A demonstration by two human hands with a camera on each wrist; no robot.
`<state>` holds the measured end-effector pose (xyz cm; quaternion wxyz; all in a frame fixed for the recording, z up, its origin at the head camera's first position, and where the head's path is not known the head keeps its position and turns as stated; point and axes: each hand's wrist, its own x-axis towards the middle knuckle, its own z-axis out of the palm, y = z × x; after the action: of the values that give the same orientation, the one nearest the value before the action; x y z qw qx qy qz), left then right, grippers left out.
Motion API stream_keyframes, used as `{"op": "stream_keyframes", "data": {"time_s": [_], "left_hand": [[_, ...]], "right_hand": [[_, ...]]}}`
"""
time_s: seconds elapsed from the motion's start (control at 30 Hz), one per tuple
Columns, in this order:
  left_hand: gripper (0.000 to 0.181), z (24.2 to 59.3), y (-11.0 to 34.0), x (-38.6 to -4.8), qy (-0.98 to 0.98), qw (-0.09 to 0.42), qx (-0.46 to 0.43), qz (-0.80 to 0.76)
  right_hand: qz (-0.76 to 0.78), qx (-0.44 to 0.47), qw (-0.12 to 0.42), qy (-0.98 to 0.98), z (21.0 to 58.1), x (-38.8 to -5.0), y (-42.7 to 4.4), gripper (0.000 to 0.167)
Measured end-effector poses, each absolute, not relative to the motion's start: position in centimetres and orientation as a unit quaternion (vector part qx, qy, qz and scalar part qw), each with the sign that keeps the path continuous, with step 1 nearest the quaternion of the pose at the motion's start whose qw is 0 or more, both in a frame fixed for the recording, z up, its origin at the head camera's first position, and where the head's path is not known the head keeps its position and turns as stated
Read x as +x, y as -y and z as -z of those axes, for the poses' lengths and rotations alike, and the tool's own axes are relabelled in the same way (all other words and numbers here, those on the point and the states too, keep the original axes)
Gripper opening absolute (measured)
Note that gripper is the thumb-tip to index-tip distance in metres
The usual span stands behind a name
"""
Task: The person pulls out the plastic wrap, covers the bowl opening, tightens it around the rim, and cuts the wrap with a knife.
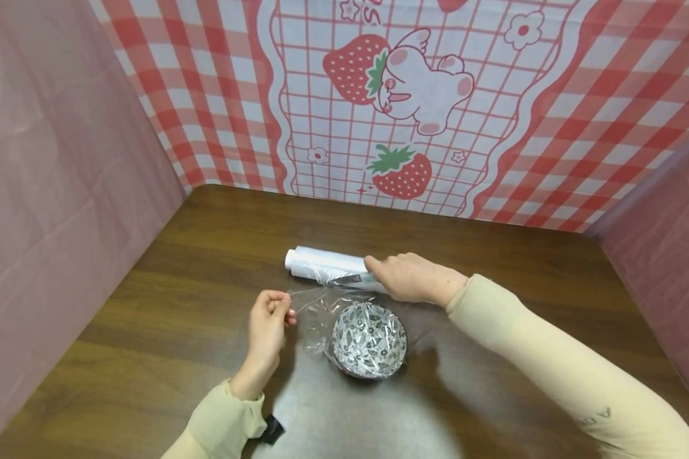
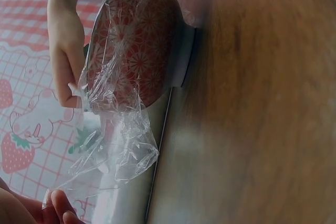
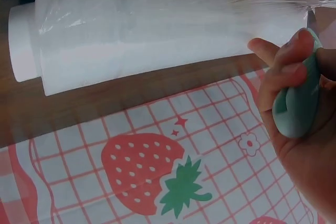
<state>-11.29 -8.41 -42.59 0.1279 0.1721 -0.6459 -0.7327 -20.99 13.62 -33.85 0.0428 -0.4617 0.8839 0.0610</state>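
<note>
A patterned bowl [image 1: 370, 344] stands upright on the table with clear cling film [image 2: 128, 142] stretched over its top and bunched at its side. My left hand [image 1: 266, 328] is left of the bowl, pinching an edge of the film between thumb and fingers. Behind the bowl, my right hand [image 1: 413, 277] grips green-handled scissors [image 3: 299, 106], their dark blades [image 1: 347, 279] at the film between bowl and roll. The white cling film roll [image 1: 324, 261] lies behind the bowl, its right end hidden by my right hand. Whether the blades are apart is unclear.
The brown wooden table [image 1: 166, 306] reaches back to a red-and-white strawberry cloth [image 1: 402, 172]. Pink curtains [image 1: 51, 159] hang at both sides. A small black item [image 1: 272, 430] shows at my left sleeve.
</note>
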Motion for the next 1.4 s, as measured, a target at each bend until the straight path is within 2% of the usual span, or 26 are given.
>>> {"op": "stream_keyframes", "data": {"time_s": [0.1,0.33,0.53,0.87,1.13,1.4], "left_hand": [[0.008,42.54,8.42,-11.27,0.645,0.126,0.173,0.734],[0.004,42.42,8.38,-11.09,0.626,0.138,0.183,0.745],[0.003,42.41,8.34,-11.11,0.614,0.141,0.197,0.752],[0.004,42.57,8.35,-11.13,0.621,0.14,0.191,0.747],[0.004,42.44,8.39,-11.01,0.618,0.137,0.188,0.751],[0.004,42.52,8.43,-11.08,0.617,0.14,0.187,0.752]], "right_hand": [[-0.052,-0.45,0.054,-0.89,33.85,-21.04,-13.62,0.012],[-0.016,-0.413,0.119,-0.903,33.51,-21.26,-13.57,0.013],[0.009,-0.399,0.142,-0.906,33.32,-21.49,-13.49,0.016],[-0.04,-0.466,0.089,-0.879,33.64,-21.38,-13.26,0.01],[-0.012,-0.429,0.117,-0.895,33.58,-21.11,-13.5,0.01],[-0.01,-0.44,0.101,-0.892,33.81,-21.3,-13.5,0.01]]}}
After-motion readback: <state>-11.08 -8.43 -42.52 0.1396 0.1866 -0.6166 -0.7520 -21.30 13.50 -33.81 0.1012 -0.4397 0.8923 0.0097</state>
